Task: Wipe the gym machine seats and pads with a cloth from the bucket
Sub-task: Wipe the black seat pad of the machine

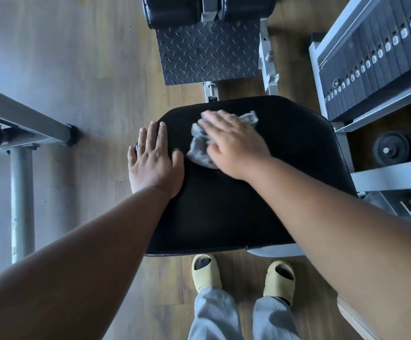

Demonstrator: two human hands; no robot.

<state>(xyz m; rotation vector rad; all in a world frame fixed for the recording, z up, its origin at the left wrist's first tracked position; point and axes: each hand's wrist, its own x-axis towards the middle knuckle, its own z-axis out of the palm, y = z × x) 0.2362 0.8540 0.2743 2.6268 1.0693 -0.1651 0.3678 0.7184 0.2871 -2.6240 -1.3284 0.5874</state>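
Note:
A black padded machine seat fills the middle of the view. A crumpled grey cloth lies on its far left part. My right hand presses flat on the cloth, fingers spread and slightly blurred. My left hand rests flat on the seat's left edge, fingers together, holding nothing. Two black roller pads sit at the top of the view beyond the seat. No bucket is in view.
A dark tread-plate footrest lies beyond the seat. A weight stack in a grey frame stands at the right. Another machine's grey frame crosses the left. My feet in yellow slides stand on the wooden floor.

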